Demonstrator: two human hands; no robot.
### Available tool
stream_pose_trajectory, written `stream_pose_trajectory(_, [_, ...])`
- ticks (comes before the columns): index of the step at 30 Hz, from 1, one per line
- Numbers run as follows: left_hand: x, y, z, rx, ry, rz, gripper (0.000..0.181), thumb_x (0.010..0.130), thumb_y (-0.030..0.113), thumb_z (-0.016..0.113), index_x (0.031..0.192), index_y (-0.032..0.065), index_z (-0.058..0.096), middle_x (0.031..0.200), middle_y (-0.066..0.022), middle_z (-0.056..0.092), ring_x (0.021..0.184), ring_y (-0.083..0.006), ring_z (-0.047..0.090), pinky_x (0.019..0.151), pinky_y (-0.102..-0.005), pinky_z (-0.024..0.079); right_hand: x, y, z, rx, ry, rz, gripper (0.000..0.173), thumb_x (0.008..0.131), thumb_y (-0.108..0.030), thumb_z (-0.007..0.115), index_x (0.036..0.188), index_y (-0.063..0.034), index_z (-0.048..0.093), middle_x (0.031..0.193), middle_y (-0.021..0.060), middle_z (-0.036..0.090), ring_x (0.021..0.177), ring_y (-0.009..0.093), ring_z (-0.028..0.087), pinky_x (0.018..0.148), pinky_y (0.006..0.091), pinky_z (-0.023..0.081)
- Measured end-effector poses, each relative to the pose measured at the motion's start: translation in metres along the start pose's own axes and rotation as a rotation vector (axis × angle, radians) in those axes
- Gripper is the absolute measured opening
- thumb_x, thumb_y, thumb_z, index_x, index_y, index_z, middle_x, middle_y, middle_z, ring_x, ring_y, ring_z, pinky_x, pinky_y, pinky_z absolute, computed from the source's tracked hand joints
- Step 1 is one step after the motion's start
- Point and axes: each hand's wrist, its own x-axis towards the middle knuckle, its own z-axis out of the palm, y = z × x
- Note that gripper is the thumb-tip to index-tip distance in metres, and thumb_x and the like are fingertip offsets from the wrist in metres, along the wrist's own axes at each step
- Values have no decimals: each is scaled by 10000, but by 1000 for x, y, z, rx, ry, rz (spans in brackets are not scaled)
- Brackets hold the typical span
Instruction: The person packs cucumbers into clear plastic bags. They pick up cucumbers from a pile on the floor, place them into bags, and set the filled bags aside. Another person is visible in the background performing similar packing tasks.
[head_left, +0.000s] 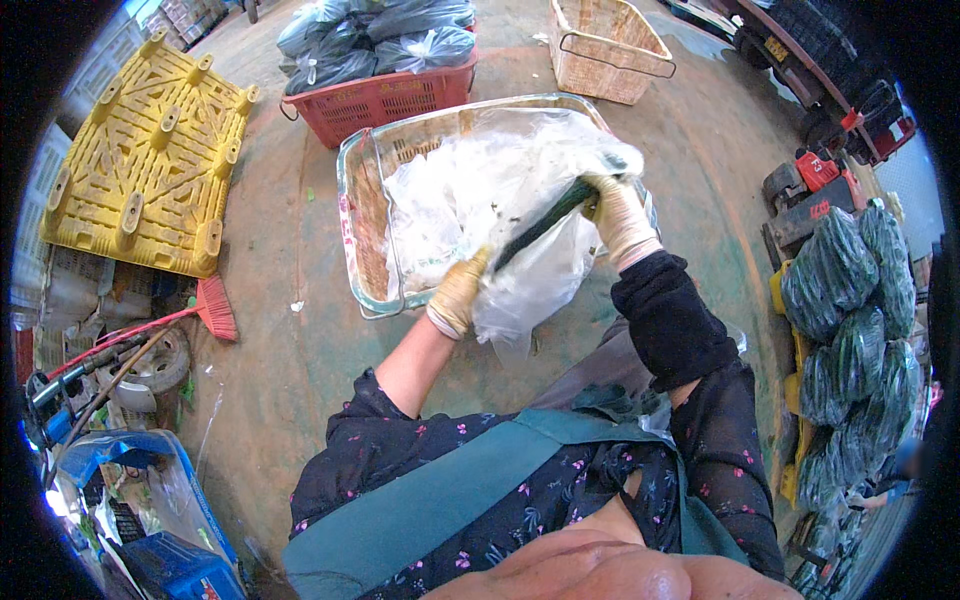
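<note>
My right hand (621, 217), in a pale glove, grips a long dark green cucumber (546, 223) near its upper end. The cucumber slants down to the left over crumpled clear plastic film (499, 161). My left hand (457, 296), also gloved, holds the film close to the cucumber's lower end; some of its fingers are hidden. The film fills much of a large plastic basket (346, 217) with a wire handle, and a loose fold hangs over the near rim. Another dark green piece (615, 160) shows blurred beside my right hand.
Behind stands a red crate (382, 109) heaped with tied bags (424, 49), beside a pale basket (607, 71). At left are a yellow plastic pallet (150, 157), a red broom (216, 307) and a blue vehicle (161, 555). Bagged cucumbers (832, 270) are stacked at right near a pallet jack (814, 199).
</note>
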Motion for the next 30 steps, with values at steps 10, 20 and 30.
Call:
stream_pose_trajectory(10, [28,145,21,-84,-20,485,398,956,339,589,1184,14,611,1086,-109,683,961,-227,668,826,-362,558,7,-40,-67,-91,-201,161,337,772,-122,723,1087,-60,620,852,-7,624,715,123,583,686,292,486])
stream_pose_trajectory(20, [171,307,-46,-82,42,691,443,949,463,497,978,62,685,861,-55,676,740,-245,605,700,-390,499,-57,-68,-133,-82,-716,108,787,735,-173,769,1404,29,407,990,81,637,908,173,602,855,294,467])
stream_pose_trajectory(30, [100,225,-73,1430,307,-201,722,788,740,574,618,41,637,470,-45,503,321,-163,370,330,-303,264,-227,-87,-339,164,-184,-375,688,862,-300,667,1408,22,399,1247,148,577,998,155,608,904,288,513])
